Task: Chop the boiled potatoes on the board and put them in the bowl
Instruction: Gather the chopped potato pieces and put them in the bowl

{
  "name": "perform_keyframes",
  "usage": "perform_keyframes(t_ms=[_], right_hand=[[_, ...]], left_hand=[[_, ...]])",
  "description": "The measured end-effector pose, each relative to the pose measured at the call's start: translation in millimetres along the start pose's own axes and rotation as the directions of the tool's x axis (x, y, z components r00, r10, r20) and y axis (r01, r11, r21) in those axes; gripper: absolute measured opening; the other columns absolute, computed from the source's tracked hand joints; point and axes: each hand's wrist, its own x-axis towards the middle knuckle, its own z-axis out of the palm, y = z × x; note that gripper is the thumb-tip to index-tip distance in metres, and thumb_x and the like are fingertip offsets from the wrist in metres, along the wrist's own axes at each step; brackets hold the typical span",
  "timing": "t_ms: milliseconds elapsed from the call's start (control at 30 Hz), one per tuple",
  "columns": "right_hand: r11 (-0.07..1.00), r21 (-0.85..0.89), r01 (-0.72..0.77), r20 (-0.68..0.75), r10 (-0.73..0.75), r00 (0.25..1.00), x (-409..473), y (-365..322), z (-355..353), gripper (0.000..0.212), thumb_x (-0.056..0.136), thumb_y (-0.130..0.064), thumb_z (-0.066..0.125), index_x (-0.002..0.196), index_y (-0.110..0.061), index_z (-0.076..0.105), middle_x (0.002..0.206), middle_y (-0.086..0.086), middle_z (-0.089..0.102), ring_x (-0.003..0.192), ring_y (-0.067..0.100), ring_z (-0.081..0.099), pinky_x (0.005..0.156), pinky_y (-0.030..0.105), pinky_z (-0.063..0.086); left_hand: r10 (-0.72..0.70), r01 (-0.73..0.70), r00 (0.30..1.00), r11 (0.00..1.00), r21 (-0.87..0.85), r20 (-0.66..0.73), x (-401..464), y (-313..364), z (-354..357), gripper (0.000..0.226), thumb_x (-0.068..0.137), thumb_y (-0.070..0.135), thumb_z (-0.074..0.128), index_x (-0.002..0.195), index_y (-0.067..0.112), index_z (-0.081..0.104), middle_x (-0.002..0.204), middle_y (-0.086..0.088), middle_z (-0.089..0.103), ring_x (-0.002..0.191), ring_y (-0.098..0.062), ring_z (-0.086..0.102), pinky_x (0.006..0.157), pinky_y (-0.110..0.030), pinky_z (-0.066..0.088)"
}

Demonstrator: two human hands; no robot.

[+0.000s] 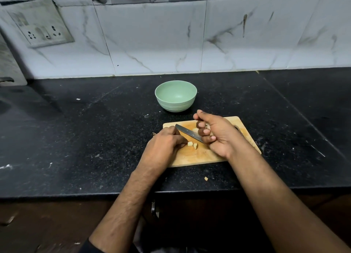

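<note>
While right hand (216,133) grips knife (188,132), left hand (167,144) pinches potato pieces (192,144); bowl (175,96) behind board (199,154).

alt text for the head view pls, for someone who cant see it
A right hand grips a knife over a wooden board while the left hand holds small potato pieces. An empty green bowl sits behind the board on a black counter.
</note>
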Motion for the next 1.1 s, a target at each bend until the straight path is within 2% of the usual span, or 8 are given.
perform_keyframes(t_ms=[67,133,200,300,667,833,967,1100], right_hand=[[0.817,-0.549,0.176,-0.019,-0.223,0.975,-8.2,0.1,0.3,0.032,0.1,-0.043,0.057,0.082,-0.019,0.066,0.063,-0.007,0.052,0.048,0.005,0.043,0.041,0.02,0.032],[0.311,-0.92,0.239,0.127,-0.342,0.931,-14.0,4.0,-0.4,0.03,0.1,-0.048,0.055,0.086,-0.024,0.066,0.074,-0.01,0.062,0.065,0.006,0.055,0.058,0.027,0.041],[-0.002,-0.975,0.22,0.208,-0.334,0.919,-21.0,11.3,2.6,0.018,0.101,-0.043,0.054,0.097,-0.027,0.06,0.084,-0.009,0.066,0.079,0.011,0.061,0.076,0.035,0.05],[-0.122,-0.97,0.208,0.237,-0.318,0.918,-27.9,24.6,8.7,0.019,0.101,-0.038,0.056,0.112,-0.022,0.055,0.096,-0.002,0.066,0.095,0.021,0.062,0.084,0.04,0.052],[-0.238,-0.96,0.145,0.202,-0.238,0.95,-6.6,26.2,19.2,0.03,0.102,-0.036,0.054,0.12,-0.012,0.052,0.104,0.008,0.067,0.095,0.026,0.064,0.079,0.04,0.055],[-0.066,-0.984,0.164,0.177,-0.278,0.944,-5.2,26.7,12.6,0.026,0.103,-0.037,0.051,0.116,-0.015,0.053,0.098,0.003,0.064,0.091,0.021,0.061,0.079,0.037,0.052],[0.117,-0.961,0.252,0.2,-0.339,0.919,-9.5,26.8,8.0,0.022,0.102,-0.04,0.053,0.107,-0.019,0.058,0.09,-0.005,0.065,0.085,0.014,0.06,0.07,0.03,0.043],[0.226,-0.93,0.29,0.201,-0.348,0.916,-9.7,29.1,8.3,0.02,0.101,-0.042,0.055,0.101,-0.023,0.059,0.081,-0.003,0.068,0.074,0.014,0.063,0.071,0.034,0.054]], left_hand=[[0.016,-0.016,1.0,1.0,0.02,0.021,-0.1,-3.6,-2.6,0.018,0.096,0.028,0.064,0.11,0.029,0.075,0.104,0.01,0.058,0.1,-0.012,0.057,0.078,-0.039,0.055],[0.014,-0.018,0.998,0.998,0.062,0.056,0.9,-3.8,-5.4,0.019,0.098,0.03,0.06,0.112,0.026,0.073,0.106,0.008,0.059,0.104,-0.013,0.057,0.08,-0.04,0.054],[0.015,-0.021,0.997,0.997,0.078,0.077,1.6,-4.6,-8.1,0.02,0.1,0.029,0.058,0.112,0.023,0.073,0.107,0.006,0.06,0.104,-0.015,0.058,0.083,-0.042,0.053],[-0.004,-0.003,0.995,0.997,0.071,0.095,1.3,-9.4,-11.8,0.018,0.097,0.021,0.059,0.108,0.023,0.073,0.104,0.005,0.061,0.098,-0.016,0.06,0.082,-0.043,0.054],[0.01,-0.042,0.966,0.992,0.116,0.26,15.8,-9.1,-27.1,0.016,0.098,0.016,0.056,0.107,0.02,0.068,0.106,0.002,0.056,0.094,-0.018,0.06,0.083,-0.037,0.054],[0.08,-0.098,0.947,0.994,0.045,0.31,20.6,-18.2,-36.1,0.021,0.092,0.013,0.065,0.107,0.023,0.076,0.105,0.002,0.065,0.097,-0.013,0.062,0.089,-0.03,0.051],[0.095,-0.124,0.935,0.99,0.065,0.341,27.0,-21.0,-34.7,0.022,0.087,0.008,0.069,0.096,0.026,0.077,0.096,0.005,0.063,0.089,-0.014,0.063,0.082,-0.038,0.055],[0.068,-0.109,0.922,0.99,0.088,0.38,34.1,-17.6,-39.1,0.02,0.087,0.01,0.067,0.091,0.028,0.074,0.093,0.01,0.062,0.087,-0.012,0.063,0.08,-0.038,0.056]])
